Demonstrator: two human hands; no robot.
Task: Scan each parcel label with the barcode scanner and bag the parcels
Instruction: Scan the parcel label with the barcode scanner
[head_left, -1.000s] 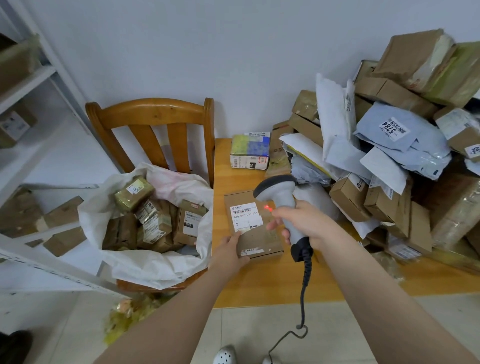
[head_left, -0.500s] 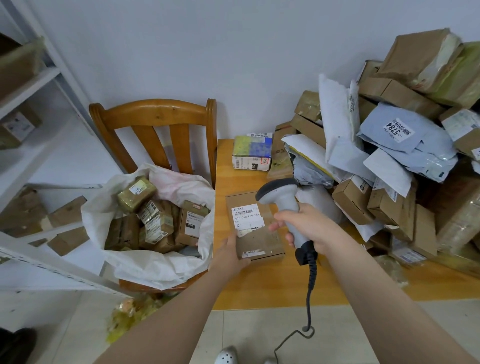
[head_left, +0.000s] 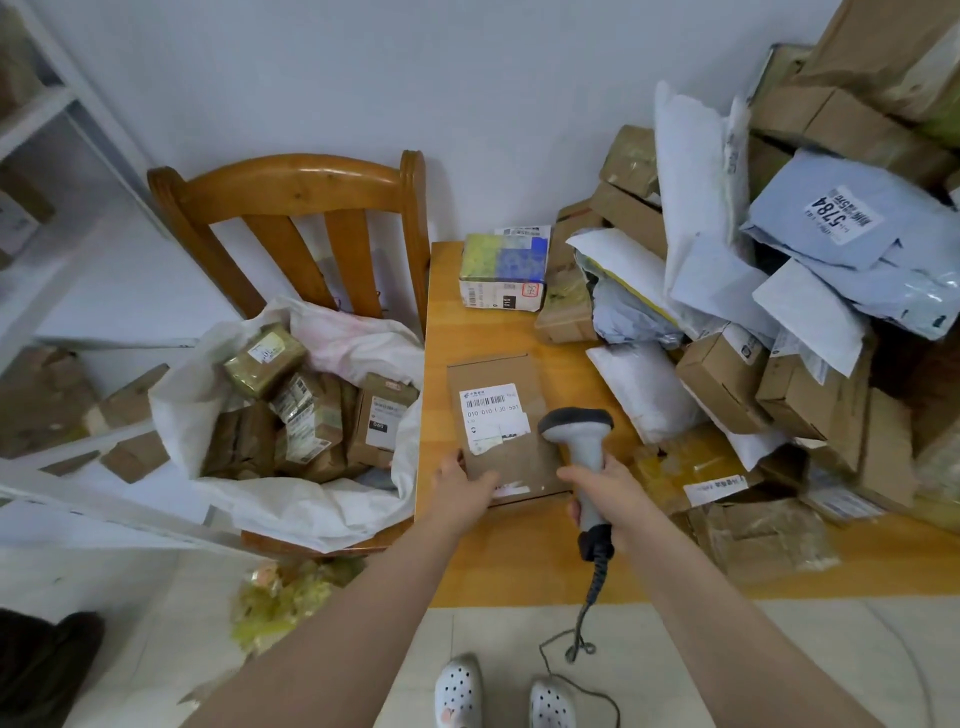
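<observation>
While the flat cardboard parcel (head_left: 511, 457) lies label-up on the yellow worktop (head_left: 519, 566), close to its left edge, its near left corner is gripped by the left hand (head_left: 462, 486). The barcode scanner (head_left: 579, 436) is held over the parcel's right side, just beside the white label (head_left: 493, 415), by the right hand (head_left: 608, 486), whose fingers are wrapped round the handle. A white bag (head_left: 311, 509) holding taped parcels is set on the wooden chair (head_left: 291, 187) at the left, and a heap of boxes and mailers (head_left: 727, 374) is piled at the right.
</observation>
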